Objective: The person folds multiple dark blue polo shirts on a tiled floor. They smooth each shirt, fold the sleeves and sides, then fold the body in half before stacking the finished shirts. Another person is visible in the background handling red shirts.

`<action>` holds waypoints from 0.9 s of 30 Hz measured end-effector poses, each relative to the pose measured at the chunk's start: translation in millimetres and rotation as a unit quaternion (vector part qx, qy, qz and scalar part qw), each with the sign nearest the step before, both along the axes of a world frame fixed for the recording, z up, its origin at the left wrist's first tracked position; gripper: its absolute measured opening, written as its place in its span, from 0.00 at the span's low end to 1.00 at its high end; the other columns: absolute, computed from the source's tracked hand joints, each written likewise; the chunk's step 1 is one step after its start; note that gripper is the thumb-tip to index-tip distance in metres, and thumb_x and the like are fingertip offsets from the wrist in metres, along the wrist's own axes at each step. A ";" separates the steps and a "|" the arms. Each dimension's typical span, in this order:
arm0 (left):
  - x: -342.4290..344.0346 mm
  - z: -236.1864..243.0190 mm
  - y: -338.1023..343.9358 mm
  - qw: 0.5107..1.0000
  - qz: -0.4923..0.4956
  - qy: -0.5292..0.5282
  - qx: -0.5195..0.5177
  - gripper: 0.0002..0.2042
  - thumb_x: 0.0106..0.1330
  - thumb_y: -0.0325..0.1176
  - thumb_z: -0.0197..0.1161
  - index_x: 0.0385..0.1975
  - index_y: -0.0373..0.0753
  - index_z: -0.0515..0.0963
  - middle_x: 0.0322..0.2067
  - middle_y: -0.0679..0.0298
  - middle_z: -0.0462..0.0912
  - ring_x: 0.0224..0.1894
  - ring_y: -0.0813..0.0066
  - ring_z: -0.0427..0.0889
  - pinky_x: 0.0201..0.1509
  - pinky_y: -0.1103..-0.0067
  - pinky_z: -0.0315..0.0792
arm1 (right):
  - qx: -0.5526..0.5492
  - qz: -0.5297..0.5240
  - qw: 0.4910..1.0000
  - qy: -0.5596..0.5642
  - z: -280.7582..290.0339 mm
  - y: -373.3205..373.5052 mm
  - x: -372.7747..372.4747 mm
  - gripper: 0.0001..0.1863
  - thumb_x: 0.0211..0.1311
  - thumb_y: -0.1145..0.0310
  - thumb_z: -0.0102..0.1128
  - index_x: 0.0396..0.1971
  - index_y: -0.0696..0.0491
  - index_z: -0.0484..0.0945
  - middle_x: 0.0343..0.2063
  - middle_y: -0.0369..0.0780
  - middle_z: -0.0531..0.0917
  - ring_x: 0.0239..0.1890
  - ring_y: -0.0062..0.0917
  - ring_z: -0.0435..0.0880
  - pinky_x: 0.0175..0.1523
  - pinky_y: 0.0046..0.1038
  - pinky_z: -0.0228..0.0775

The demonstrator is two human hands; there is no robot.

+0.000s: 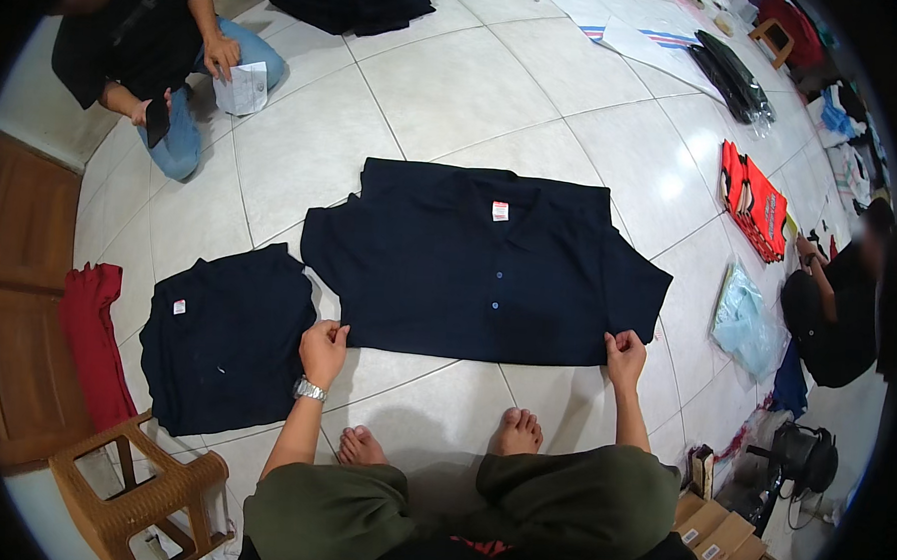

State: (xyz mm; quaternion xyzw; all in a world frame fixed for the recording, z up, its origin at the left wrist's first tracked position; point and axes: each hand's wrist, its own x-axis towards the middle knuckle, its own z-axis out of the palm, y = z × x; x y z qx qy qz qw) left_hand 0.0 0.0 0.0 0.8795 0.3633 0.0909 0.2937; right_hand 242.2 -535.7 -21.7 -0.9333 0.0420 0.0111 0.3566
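Note:
A dark navy shirt (419,279) lies spread on the tiled floor, with a white label at its neck and two buttons on the placket. My left hand (323,352) pinches the shirt's near left corner; a metal watch (310,388) is on that wrist. At the near right corner, my right hand (625,358) grips the hem between thumb and fingers. Left of the shirt, close to my left hand, sits a pile of folded navy garments (231,341) with a white label on top.
A brown plastic stool (140,477) and red cloth (100,345) are at left. A person (138,56) with phone and paper sits far left; another person (833,307) is at right. Orange garments (752,203), a plastic-wrapped bundle (742,318) and cardboard boxes (722,552) line the right side.

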 end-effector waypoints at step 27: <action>142.5 18.0 44.1 0.944 -0.273 -0.105 0.154 0.06 0.58 0.26 0.73 0.34 0.39 0.87 0.34 0.62 0.81 0.45 0.58 0.80 0.51 0.65 0.71 | -0.103 0.292 0.940 -0.143 63.0 101.9 101.7 0.08 0.62 0.75 0.68 0.42 0.55 0.86 0.35 0.44 0.87 0.44 0.42 0.85 0.49 0.40 0.77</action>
